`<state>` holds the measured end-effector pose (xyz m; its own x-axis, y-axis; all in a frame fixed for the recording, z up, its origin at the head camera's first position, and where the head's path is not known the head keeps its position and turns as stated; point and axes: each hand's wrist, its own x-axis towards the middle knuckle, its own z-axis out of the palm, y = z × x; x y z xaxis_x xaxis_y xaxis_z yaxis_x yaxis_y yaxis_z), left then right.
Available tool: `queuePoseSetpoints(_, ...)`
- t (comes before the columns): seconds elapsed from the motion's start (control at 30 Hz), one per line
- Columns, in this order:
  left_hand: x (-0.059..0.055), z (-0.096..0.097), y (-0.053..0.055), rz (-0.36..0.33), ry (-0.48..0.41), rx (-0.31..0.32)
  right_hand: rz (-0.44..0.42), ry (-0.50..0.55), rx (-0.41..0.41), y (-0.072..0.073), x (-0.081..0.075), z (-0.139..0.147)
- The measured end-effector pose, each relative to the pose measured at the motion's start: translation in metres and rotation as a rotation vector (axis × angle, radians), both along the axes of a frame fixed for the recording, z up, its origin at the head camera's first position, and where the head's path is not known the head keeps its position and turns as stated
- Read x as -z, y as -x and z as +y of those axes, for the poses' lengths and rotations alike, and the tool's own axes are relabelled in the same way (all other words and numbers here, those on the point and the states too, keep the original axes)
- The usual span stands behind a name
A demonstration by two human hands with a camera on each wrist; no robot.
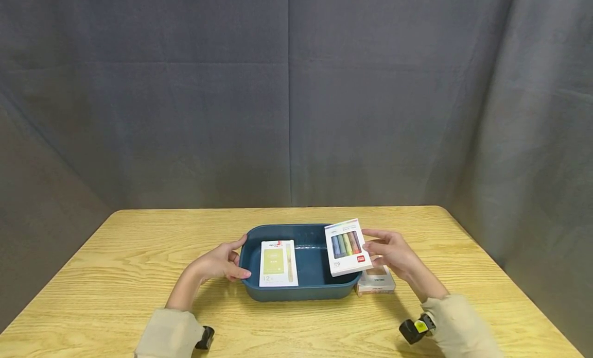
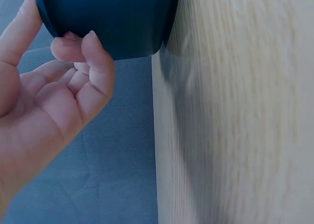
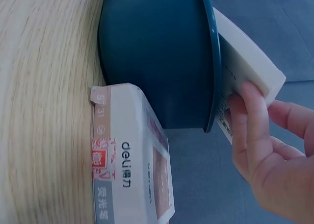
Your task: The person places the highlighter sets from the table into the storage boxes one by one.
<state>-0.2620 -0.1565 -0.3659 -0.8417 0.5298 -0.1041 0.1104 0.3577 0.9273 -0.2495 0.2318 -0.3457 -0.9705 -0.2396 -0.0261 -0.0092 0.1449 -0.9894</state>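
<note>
My left hand (image 1: 221, 261) grips the left end of a dark blue plastic bin (image 1: 301, 294), thumb at the rim and fingers curled against the outer wall. In the left wrist view the fingers (image 2: 98, 72) touch that wall. My right hand (image 1: 391, 252) pinches the right edge of a white box of coloured highlighters (image 1: 347, 247), tilted above the bin's right end. Several pens show through its window. A white and yellow-green pen box (image 1: 278, 265) lies inside the bin at the left. In the right wrist view, the fingers (image 3: 255, 116) hold the box beside the bin's rim.
Another highlighter box (image 1: 376, 282), with a windowed top, lies on the table right beside the bin's right wall, under my right hand. The wooden table (image 1: 153, 244) ends at a grey curtain (image 1: 194, 116) behind and at the sides.
</note>
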Motion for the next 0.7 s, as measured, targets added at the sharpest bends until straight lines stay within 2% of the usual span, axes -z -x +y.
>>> queuePoseSetpoints(0.5,0.000,-0.001,-0.002,-0.001,-0.023,0.000,0.049,-0.091,-0.009,0.004,0.008,-0.022)
queuePoseSetpoints(0.7,0.000,0.000,-0.001,-0.001,-0.024,0.002,0.068,-0.154,0.008,0.003,0.005,-0.032)
